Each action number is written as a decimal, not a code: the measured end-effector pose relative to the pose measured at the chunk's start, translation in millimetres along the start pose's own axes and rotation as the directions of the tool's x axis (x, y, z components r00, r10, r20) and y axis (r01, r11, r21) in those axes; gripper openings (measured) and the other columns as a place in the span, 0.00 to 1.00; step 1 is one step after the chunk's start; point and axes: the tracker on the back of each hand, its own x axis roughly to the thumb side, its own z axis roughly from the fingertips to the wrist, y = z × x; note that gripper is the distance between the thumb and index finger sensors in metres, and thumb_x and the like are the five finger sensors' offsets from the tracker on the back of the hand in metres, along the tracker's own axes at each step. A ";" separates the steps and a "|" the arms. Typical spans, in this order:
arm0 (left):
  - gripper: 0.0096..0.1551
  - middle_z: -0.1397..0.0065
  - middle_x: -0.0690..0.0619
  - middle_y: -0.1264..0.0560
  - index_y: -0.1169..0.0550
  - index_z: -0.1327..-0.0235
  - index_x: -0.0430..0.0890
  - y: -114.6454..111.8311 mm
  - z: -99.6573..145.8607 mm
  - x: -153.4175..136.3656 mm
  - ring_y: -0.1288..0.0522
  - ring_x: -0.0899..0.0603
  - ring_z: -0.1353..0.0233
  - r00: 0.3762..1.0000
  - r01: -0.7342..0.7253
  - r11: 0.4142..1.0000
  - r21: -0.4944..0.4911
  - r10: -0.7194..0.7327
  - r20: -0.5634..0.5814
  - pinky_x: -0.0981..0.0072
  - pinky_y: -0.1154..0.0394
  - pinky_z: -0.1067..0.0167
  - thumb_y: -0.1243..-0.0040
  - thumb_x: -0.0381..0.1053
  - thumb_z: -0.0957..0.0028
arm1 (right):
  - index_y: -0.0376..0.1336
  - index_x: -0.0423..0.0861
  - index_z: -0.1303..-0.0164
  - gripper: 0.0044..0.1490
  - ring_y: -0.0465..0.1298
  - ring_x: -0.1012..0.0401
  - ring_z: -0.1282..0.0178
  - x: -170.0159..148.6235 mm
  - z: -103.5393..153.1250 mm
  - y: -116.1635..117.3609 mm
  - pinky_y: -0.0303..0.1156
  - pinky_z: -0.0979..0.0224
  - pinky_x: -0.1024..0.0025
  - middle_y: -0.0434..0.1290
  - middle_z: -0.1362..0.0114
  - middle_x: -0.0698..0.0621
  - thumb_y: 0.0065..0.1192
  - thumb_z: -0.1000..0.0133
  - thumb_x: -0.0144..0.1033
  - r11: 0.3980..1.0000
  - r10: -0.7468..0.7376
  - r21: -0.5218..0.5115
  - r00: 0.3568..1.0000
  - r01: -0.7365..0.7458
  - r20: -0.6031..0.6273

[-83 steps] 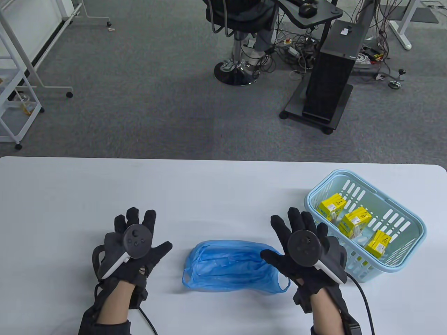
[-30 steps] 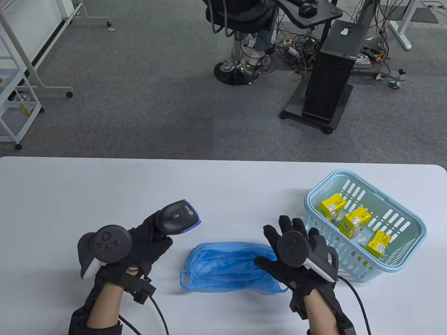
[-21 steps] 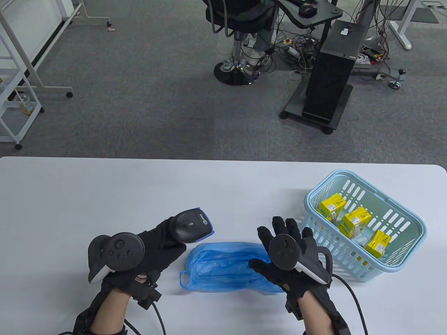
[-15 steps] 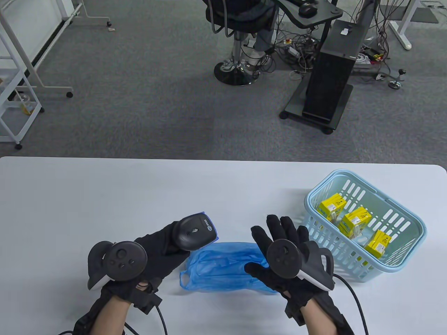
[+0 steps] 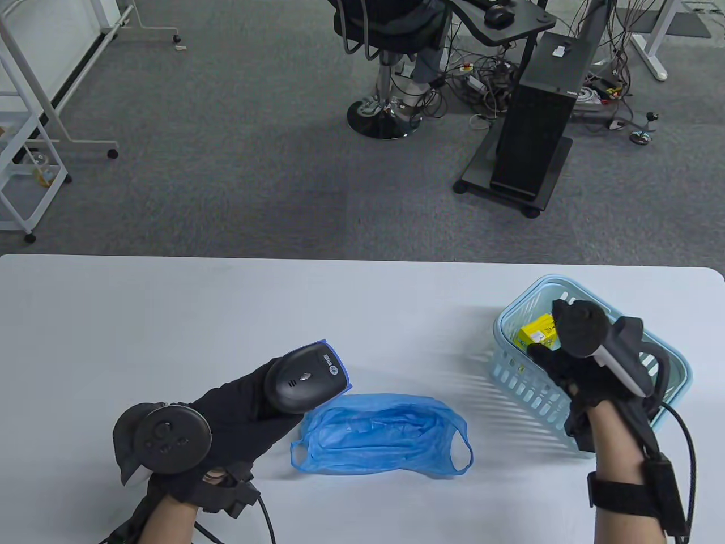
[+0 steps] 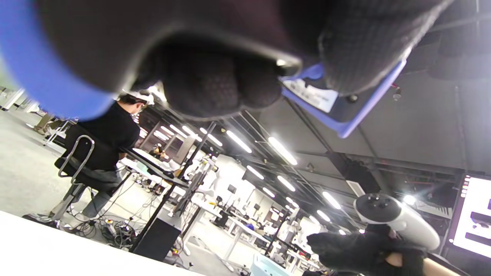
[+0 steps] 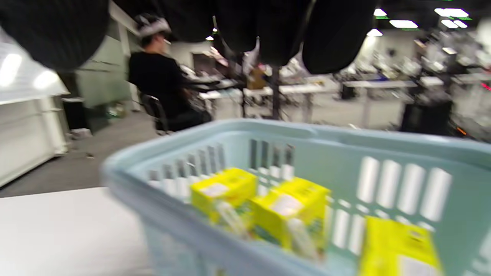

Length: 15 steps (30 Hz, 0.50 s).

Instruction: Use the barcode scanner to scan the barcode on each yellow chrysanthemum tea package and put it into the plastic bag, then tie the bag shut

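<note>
Barely begun: three yellow tea pkgs (image 7: 224, 191) lie in the basket (image 5: 510, 374), none scanned or bagged. Right hand (image 5: 572, 362) is over the basket, fingers hanging, grip can't tell. Left hand (image 5: 238, 413) grips scanner (image 5: 306, 379). Blue bag (image 5: 379, 436) lies flat btw them, untied.

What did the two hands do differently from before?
The left hand picked up the barcode scanner and now grips it above the table. The right hand moved from over the blue plastic bag to above the basket of yellow tea packages; it holds nothing. Bag and basket stayed put.
</note>
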 end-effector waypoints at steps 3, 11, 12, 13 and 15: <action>0.37 0.45 0.53 0.15 0.25 0.29 0.50 -1.1 0.0 0.3 0.13 0.47 0.53 1.000 0.011 1.000 -0.014 -0.011 -0.005 0.53 0.18 0.53 0.34 0.67 0.47 | 0.51 0.44 0.20 0.54 0.61 0.43 0.21 -29.2 -23.5 10.4 0.72 0.33 0.45 0.53 0.19 0.39 0.64 0.56 0.49 0.996 0.001 0.089 0.993 0.010 -0.119; 0.37 0.45 0.52 0.15 0.25 0.29 0.49 -3.8 -3.4 1.4 0.13 0.47 0.53 1.000 0.024 0.999 -0.045 -0.024 -0.008 0.52 0.18 0.53 0.34 0.68 0.47 | 0.54 0.43 0.24 0.49 0.62 0.45 0.22 -60.5 -57.8 55.6 0.78 0.36 0.53 0.55 0.21 0.39 0.67 0.57 0.37 0.946 0.174 0.310 0.954 -0.093 -0.245; 0.37 0.45 0.52 0.15 0.25 0.29 0.49 -4.0 -3.6 1.4 0.13 0.47 0.53 1.000 0.026 0.999 -0.048 -0.027 -0.009 0.53 0.18 0.53 0.34 0.68 0.47 | 0.54 0.43 0.24 0.49 0.62 0.45 0.22 -61.1 -59.3 59.1 0.78 0.35 0.54 0.55 0.21 0.39 0.68 0.57 0.36 0.939 0.178 0.332 0.951 -0.088 -0.251; 0.37 0.45 0.52 0.15 0.25 0.29 0.50 -4.3 -3.7 1.1 0.13 0.47 0.53 0.999 0.030 0.998 -0.051 -0.030 -0.011 0.53 0.18 0.53 0.34 0.67 0.47 | 0.54 0.44 0.24 0.49 0.62 0.45 0.22 -60.7 -62.9 62.8 0.79 0.35 0.56 0.55 0.21 0.40 0.68 0.57 0.37 0.920 0.202 0.379 0.946 -0.095 -0.252; 0.37 0.45 0.52 0.15 0.25 0.29 0.49 -4.5 -3.8 0.9 0.13 0.47 0.52 0.999 0.036 0.998 -0.056 -0.037 -0.017 0.52 0.18 0.53 0.34 0.68 0.47 | 0.54 0.44 0.23 0.50 0.62 0.46 0.21 -62.7 -67.0 67.4 0.79 0.34 0.59 0.55 0.20 0.40 0.68 0.57 0.39 0.894 0.233 0.437 0.935 -0.098 -0.266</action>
